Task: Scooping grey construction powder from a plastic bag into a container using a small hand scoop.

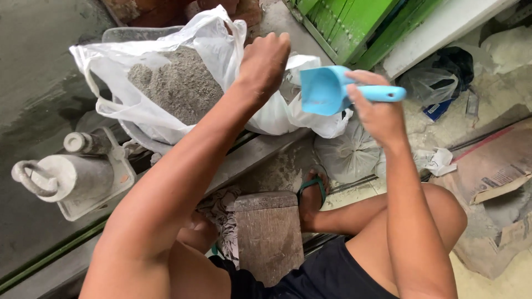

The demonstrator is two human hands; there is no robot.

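Blue plastic scoop [324, 89] feels light and stiff; my right hand [372, 111] clasps its handle, left hand [265, 61] pinches the limp bag [160, 44].

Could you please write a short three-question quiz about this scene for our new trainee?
1. True or false: the right hand holds a blue scoop.
2. What does the left hand grip? A) the white plastic bag B) the wooden stool C) a hammer
3. What fills the bag?

Key: 1 true; 2 A; 3 grey powder.
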